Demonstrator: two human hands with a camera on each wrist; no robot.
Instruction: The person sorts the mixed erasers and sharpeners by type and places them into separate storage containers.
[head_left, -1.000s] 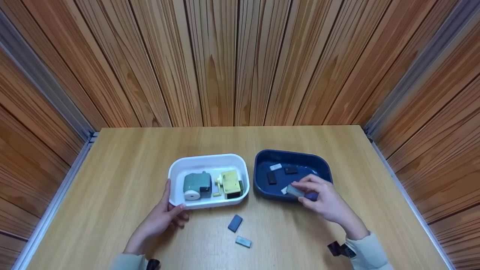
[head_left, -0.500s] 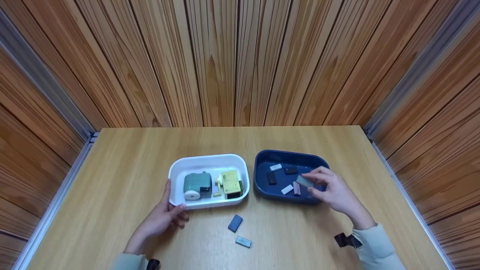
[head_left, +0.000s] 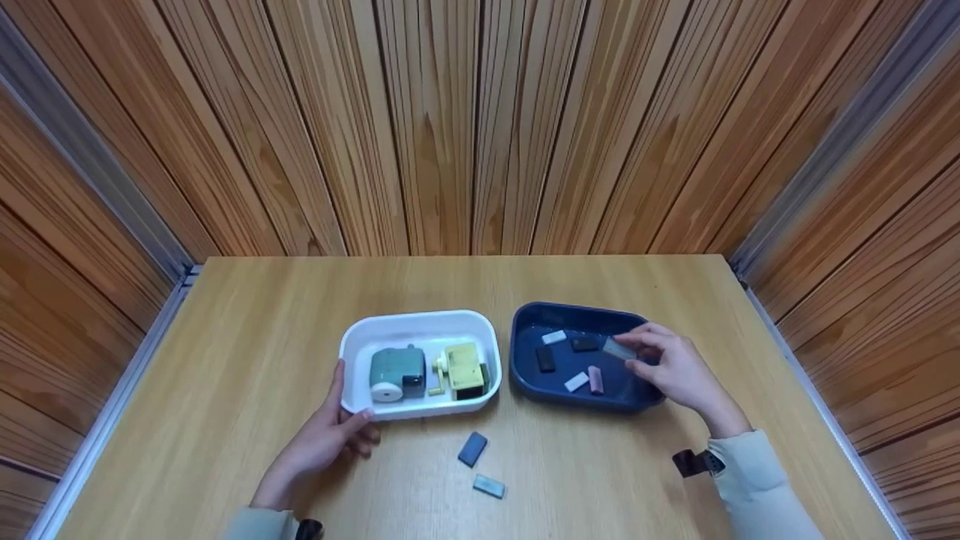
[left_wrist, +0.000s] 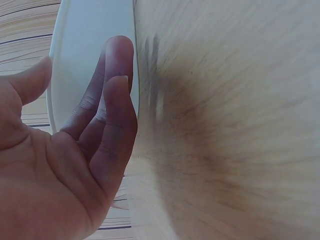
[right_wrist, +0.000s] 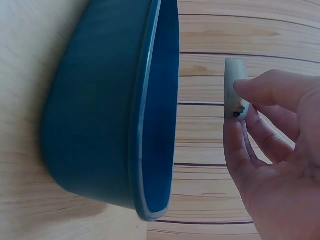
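My right hand (head_left: 671,367) pinches a pale grey-green eraser (head_left: 619,349) above the right part of the dark blue tray (head_left: 637,405). In the right wrist view, that eraser (right_wrist: 234,90) has a dark smudge at one end and stands clear of the rim. Two white, two black and one pink eraser (head_left: 595,380) lie in this tray. My left hand (head_left: 319,442) rests at the front left corner of a white tray (head_left: 420,411), thumb at its rim and the other fingers loosely bent along its wall. Inside sit a green pencil sharpener (head_left: 396,369) and a yellow crank sharpener (head_left: 463,367).
A dark blue eraser (head_left: 472,449) and a light blue eraser (head_left: 489,486) lie on the wooden table (head_left: 585,480) in front of the trays. The two trays stand side by side with a narrow gap. Wood-panelled walls (head_left: 450,127) enclose the back and sides.
My right hand has moved right and farther back over the blue tray with the eraser, uncovering the pink eraser and a white one. My left hand keeps its place at the white tray.
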